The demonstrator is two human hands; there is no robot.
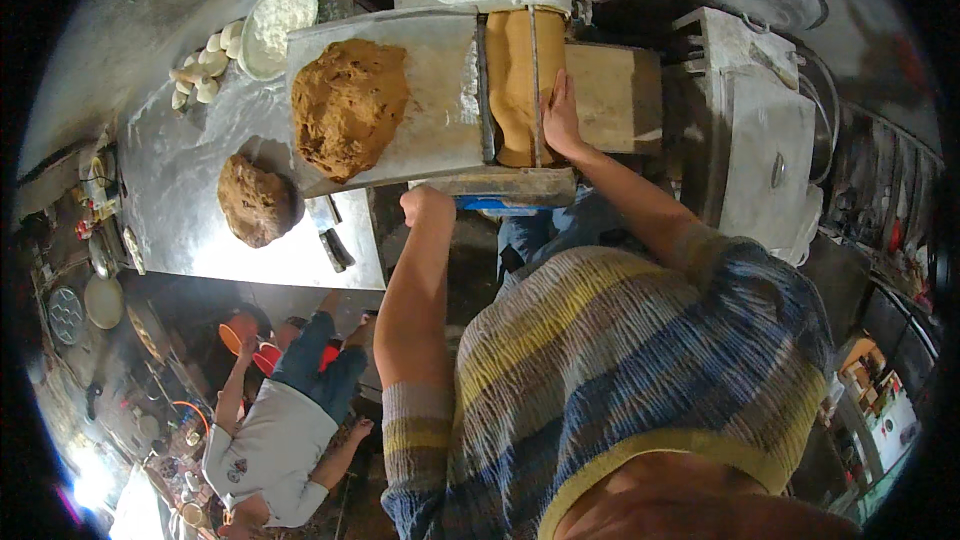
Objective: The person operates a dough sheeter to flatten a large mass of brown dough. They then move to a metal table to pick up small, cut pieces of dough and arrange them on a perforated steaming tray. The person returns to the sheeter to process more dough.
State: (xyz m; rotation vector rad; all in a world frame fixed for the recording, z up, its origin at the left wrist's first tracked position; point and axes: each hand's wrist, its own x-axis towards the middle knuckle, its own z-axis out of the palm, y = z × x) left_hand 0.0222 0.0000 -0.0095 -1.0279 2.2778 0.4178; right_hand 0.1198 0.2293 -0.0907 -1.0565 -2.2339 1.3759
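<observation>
A dough rolling machine with a metal feed tray [442, 90] stands before me. A sheet of brown dough [514, 75] lies over its roller, beneath a thin metal bar. My right hand [561, 116] rests with extended fingers against the right side of that sheet. At the tray's near edge, my left hand [427, 204] is curled; whether it grips anything there is hidden. A large rough lump of brown dough [349, 109] sits on the tray's left part. Lower left, a smaller lump [255, 201] lies on the metal table.
The metal table [172, 180] carries a cleaver [334, 247], a bowl of flour [281, 26] and several pale dough pieces [206, 67]. A wooden board [611, 97] extends right of the roller. Another person [277, 435] is at lower left. A pale cabinet [769, 142] stands right.
</observation>
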